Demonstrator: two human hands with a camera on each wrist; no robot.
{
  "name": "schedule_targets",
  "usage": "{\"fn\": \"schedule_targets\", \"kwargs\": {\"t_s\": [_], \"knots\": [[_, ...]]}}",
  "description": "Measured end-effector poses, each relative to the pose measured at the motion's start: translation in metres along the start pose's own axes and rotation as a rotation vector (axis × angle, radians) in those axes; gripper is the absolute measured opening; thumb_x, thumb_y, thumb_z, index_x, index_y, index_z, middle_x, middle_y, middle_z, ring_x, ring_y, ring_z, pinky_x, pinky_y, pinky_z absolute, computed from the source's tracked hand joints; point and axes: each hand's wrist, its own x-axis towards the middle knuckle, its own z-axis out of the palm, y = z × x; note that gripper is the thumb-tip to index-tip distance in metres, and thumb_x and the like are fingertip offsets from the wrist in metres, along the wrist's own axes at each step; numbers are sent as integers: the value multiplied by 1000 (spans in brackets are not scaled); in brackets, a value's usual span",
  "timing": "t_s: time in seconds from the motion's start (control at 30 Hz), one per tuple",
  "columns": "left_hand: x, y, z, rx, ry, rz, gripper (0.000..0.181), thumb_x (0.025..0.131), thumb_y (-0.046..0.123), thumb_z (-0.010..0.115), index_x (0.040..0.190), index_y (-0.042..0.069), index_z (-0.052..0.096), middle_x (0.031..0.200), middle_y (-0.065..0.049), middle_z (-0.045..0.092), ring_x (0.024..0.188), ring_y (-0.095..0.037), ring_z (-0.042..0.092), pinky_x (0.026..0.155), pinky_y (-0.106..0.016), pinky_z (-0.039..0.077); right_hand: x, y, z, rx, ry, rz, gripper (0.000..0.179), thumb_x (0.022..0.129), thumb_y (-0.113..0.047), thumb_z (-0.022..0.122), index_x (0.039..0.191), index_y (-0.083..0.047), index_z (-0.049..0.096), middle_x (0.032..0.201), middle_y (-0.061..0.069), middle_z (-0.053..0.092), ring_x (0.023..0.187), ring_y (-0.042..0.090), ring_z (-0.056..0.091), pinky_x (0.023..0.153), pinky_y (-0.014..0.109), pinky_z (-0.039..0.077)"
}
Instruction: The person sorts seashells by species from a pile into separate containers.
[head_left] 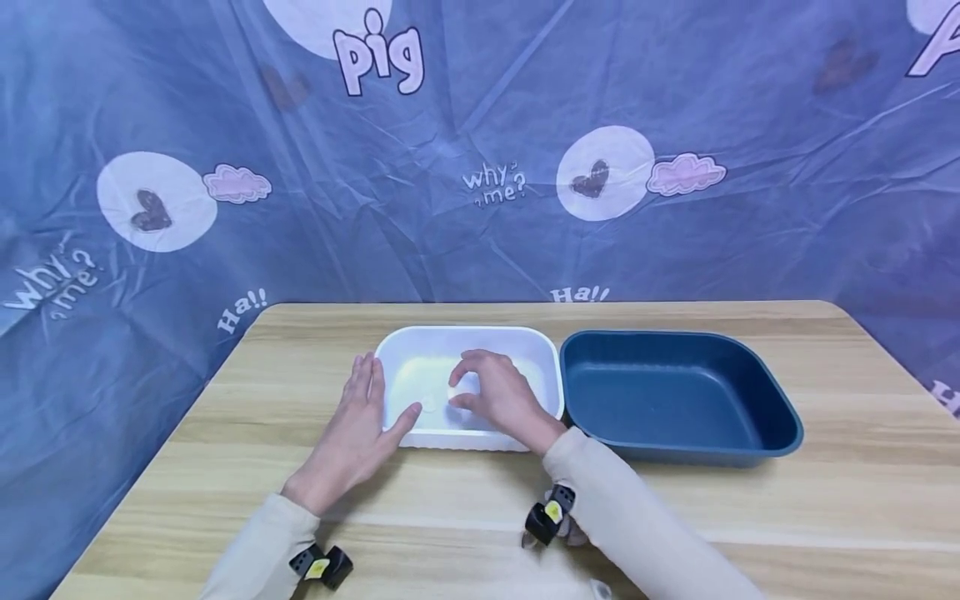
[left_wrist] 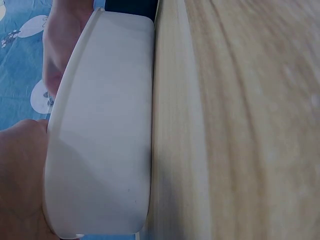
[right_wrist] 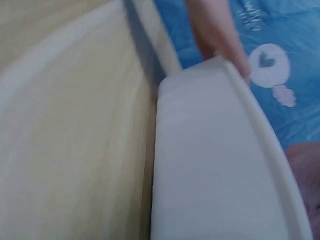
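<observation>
A white basin (head_left: 468, 439) stands on the wooden table. My left hand (head_left: 352, 437) rests along its left rim, fingers straight and thumb stretched over the front edge. Inside the basin, near that thumb, lies a small round white piece (head_left: 428, 405), hard to make out against the white floor. My right hand (head_left: 501, 396) reaches in over the front right side, thumb and index finger curved toward each other. They pinch a small white piece (head_left: 452, 391), mostly lost against the basin. Both wrist views show the basin's outer wall (left_wrist: 102, 125), which hides the fingertips.
A dark blue basin (head_left: 682, 454) stands right beside the white one, to its right. The wooden table (head_left: 465, 508) stretches in front of both. A blue printed cloth (head_left: 450, 233) hangs behind the table.
</observation>
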Motion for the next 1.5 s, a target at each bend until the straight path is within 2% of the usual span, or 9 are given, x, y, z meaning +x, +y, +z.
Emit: {"fn": "schedule_targets", "kwargs": {"t_s": [0.17,0.33,0.5,0.67,0.97,1.13,1.27,1.37,1.5], "knots": [[-2,0,1,2,6,-1,93,98,58,38,147,-16,10,157,-30,3,145,-41,1,117,-52,13,15,-3,10,-80,-83,9,14,75,-13,83,83,-15,73,107,5,68,105,22,61,86,38,53],[-1,3,2,-6,11,8,92,98,57,40,146,-16,12,157,-30,5,145,-41,1,117,-52,13,20,-1,15,-210,-124,-6,15,72,-15,84,80,-17,71,89,3,64,86,21,59,69,36,53],[0,7,3,-11,12,12,92,97,56,42,146,-16,12,157,-30,4,145,-41,1,117,-51,13,19,2,16,-334,-122,-44,16,71,-20,86,78,-19,71,84,4,62,84,28,60,67,41,54],[0,8,2,-2,17,18,92,97,56,42,146,-17,13,156,-30,4,145,-42,3,117,-52,14,17,3,19,-364,-127,-59,16,72,-23,85,78,-20,71,85,3,61,84,30,59,66,42,54],[0,7,8,-9,6,10,91,97,54,44,146,-16,13,156,-31,7,145,-41,3,117,-50,15,13,7,17,-314,-129,-59,18,72,-23,86,81,-18,72,87,5,62,86,31,58,70,44,52],[1,6,9,-18,-3,2,92,97,56,42,147,-15,11,157,-30,6,145,-41,2,117,-51,14,5,0,-5,-139,-92,-35,19,75,-21,84,88,-15,73,101,6,67,101,28,61,86,43,51],[1,4,7,-10,-5,-6,94,97,59,38,147,-15,10,157,-29,4,145,-41,2,117,-52,14,-14,-5,-28,-2,1,-152,18,75,-17,84,88,-13,73,101,3,69,103,23,63,92,40,50],[1,1,5,-5,-1,-10,94,97,59,38,147,-15,9,157,-29,3,145,-41,1,117,-53,13,-37,-2,-42,38,60,-274,18,76,-14,83,90,-12,71,102,3,70,102,21,64,91,40,51],[1,0,2,-10,3,-4,94,97,58,39,147,-15,9,157,-29,2,145,-42,0,117,-53,12,-68,4,-55,69,126,-365,20,74,-10,83,89,-13,71,103,2,70,97,19,65,83,38,55]]}}
